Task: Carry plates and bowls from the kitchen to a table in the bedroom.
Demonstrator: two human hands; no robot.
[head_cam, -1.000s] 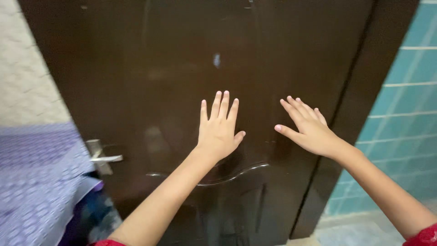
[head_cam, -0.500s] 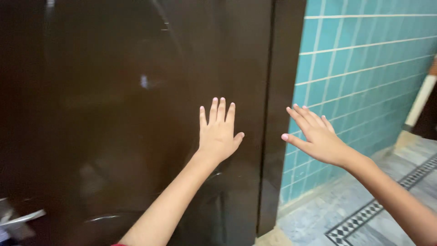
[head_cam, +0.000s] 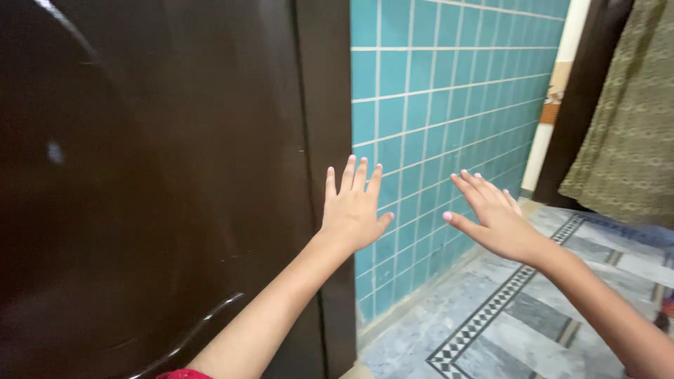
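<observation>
Hovering: left hand (head_cam: 353,210) & right hand (head_cam: 495,219), spread, maybe off teal tile wall (head_cam: 449,98).

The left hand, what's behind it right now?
Behind the left hand is the teal tiled wall, beside the dark brown door frame. The palm hides some tiles, so whether it touches them cannot be told. The right hand is also open.

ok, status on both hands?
Left hand open, empty, in front of teal tiled wall beside dark door frame. Right hand open, empty. Nothing between.
</observation>
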